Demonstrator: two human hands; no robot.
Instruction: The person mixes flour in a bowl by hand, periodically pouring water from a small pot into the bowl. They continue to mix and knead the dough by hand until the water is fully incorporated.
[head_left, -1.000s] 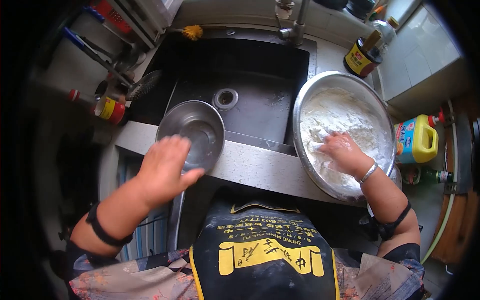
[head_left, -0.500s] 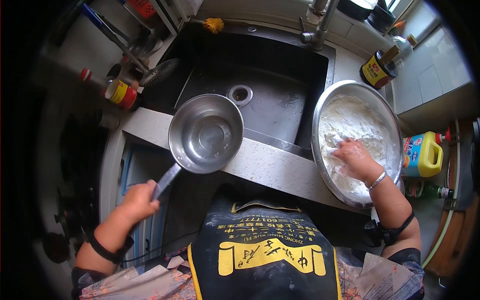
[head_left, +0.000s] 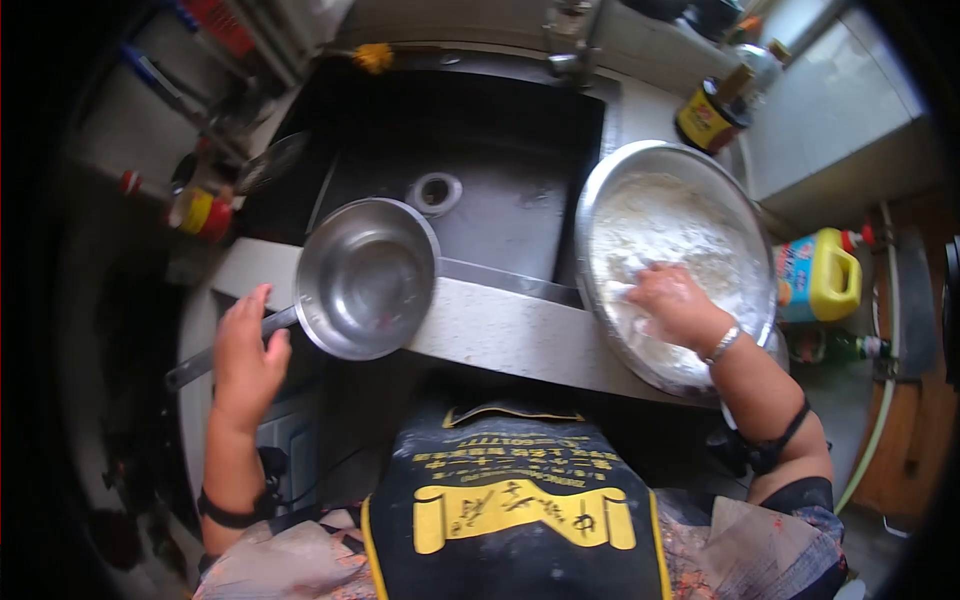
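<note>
A metal pan (head_left: 368, 278) with a long handle rests on the front counter edge, partly over the sink, its handle pointing left. My left hand (head_left: 247, 350) is at that handle with fingers apart, not wrapped round it. At the right stands a large steel bowl (head_left: 592, 215) holding white flour (head_left: 690, 235). My right hand (head_left: 678, 303) is in the bowl, on the flour, its fingertips partly hidden; what they hold, if anything, cannot be made out.
The dark sink (head_left: 500, 225) lies behind the pan. A yellow jug (head_left: 832, 277) and a green bottle (head_left: 850, 348) stand right of the bowl, a dark sauce bottle (head_left: 708, 118) behind it. A red-capped bottle (head_left: 203, 214) is at the left.
My left hand has let go of the pan handle, which has swung round to the left. My right hand stays in the bowl. The whole view has shifted a little.
</note>
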